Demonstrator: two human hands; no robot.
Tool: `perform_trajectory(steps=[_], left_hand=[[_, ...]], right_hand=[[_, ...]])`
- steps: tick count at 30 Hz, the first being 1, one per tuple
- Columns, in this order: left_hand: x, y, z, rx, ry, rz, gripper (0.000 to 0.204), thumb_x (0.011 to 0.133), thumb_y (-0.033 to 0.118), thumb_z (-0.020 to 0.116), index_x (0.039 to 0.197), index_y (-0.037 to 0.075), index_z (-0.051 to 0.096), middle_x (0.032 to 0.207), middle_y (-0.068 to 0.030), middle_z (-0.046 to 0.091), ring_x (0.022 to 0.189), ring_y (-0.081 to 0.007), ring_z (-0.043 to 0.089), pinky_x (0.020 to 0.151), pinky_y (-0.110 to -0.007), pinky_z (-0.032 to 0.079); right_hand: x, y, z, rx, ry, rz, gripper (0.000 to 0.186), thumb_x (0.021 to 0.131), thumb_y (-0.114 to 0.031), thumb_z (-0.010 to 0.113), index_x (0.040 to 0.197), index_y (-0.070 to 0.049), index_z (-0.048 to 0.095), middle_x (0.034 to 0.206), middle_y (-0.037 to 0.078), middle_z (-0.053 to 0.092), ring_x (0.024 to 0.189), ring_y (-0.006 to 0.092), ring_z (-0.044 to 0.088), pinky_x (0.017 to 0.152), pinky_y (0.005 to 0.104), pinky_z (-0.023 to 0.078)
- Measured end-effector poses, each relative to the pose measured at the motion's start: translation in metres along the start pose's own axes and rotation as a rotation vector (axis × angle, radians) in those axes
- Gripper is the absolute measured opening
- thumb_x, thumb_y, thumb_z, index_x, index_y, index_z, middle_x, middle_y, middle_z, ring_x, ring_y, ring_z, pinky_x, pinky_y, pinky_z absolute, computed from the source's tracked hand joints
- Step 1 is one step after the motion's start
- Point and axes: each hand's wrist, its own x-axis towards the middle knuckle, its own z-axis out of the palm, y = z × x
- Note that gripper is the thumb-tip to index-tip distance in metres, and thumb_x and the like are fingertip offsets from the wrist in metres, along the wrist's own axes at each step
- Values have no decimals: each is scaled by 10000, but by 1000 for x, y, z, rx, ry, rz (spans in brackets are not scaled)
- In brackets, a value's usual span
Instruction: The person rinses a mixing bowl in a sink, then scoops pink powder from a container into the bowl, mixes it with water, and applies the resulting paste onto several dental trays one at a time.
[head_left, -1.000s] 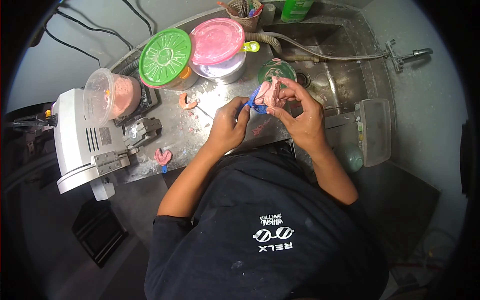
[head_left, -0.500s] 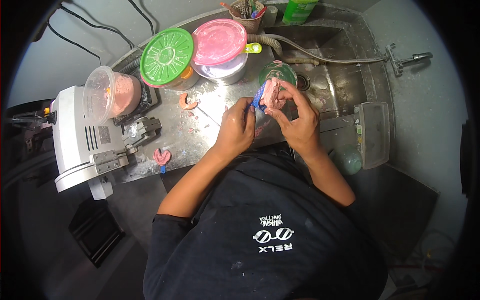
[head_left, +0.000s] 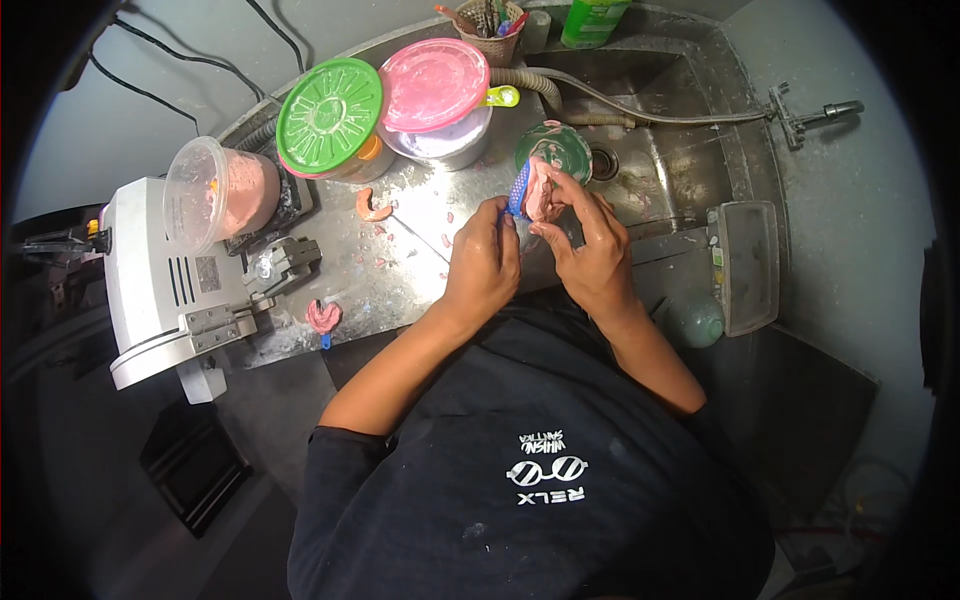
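Observation:
A blue perforated dental impression tray (head_left: 519,190), filled with pink impression material (head_left: 539,192), is held up at the counter's front, near a green mixing bowl (head_left: 572,147) smeared with pink. My left hand (head_left: 484,258) is closed on the tray's handle end, most of which its fingers hide. From the other side, my right hand (head_left: 592,240) curves its fingers and thumb round the pink material, touching its edge. On the counter at left lie a second pink-filled tray with a blue handle (head_left: 323,318) and a salmon-coloured curved piece (head_left: 373,206).
Lidded tubs, one green-topped (head_left: 330,115) and one pink-topped (head_left: 435,85), stand behind my hands. A clear tub of pink powder (head_left: 245,195) and a white machine (head_left: 165,270) occupy the left. A metal sink (head_left: 680,150) lies to the right, with a plastic bin (head_left: 748,270) beside it.
Both hands have shifted slightly, the right one a little left and down. The pink material now shows more edge-on beside the blue tray, and more of the green bowl is visible.

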Motion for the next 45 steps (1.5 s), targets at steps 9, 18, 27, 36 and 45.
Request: perform_trajectory(steps=[9, 18, 27, 36, 45], left_hand=[[-2, -4, 2, 176, 0, 261, 245, 918, -35, 506, 1162, -53, 513, 831, -239, 624, 701, -408, 623, 616, -432, 486], [0, -8, 0, 220, -10, 370, 308, 876, -86, 539, 1181, -86, 491, 877, -246, 614, 731, -402, 625, 624, -435, 486], [8, 14, -23, 492, -158, 398, 476, 783, -49, 619, 1242, -72, 496, 881, -204, 590, 748, -336, 593, 650, -378, 480], [13, 71, -26, -1016, -99, -274, 573, 906, 314, 638, 1325, -31, 454, 1232, -122, 555, 1128, -205, 538, 987, -332, 398], [21, 71, -13, -1136, -85, -230, 507, 785, -5, 766, 1204, 35, 483, 1109, -57, 572, 1013, -133, 555, 925, -294, 450]], right_hand=[[-4, 14, 16, 215, 105, 35, 613, 747, 39, 748, 1315, -16, 526, 1065, 151, 687, 896, 231, 694, 780, 332, 549], [-12, 23, 20, 312, 107, 75, 587, 776, 31, 750, 1315, 8, 518, 1120, 164, 684, 996, 214, 683, 854, 355, 562], [-7, 21, 28, 732, 137, 132, 608, 800, 85, 710, 1341, 44, 434, 1279, 160, 569, 1113, 197, 600, 920, 334, 540], [7, -10, 11, 1368, 151, 153, 591, 834, 83, 648, 1349, 31, 364, 1320, 183, 523, 1165, 225, 579, 968, 366, 521], [9, -7, -5, 871, 120, -42, 527, 790, 159, 597, 1293, 55, 479, 1326, 183, 488, 1198, 238, 533, 1023, 378, 437]])
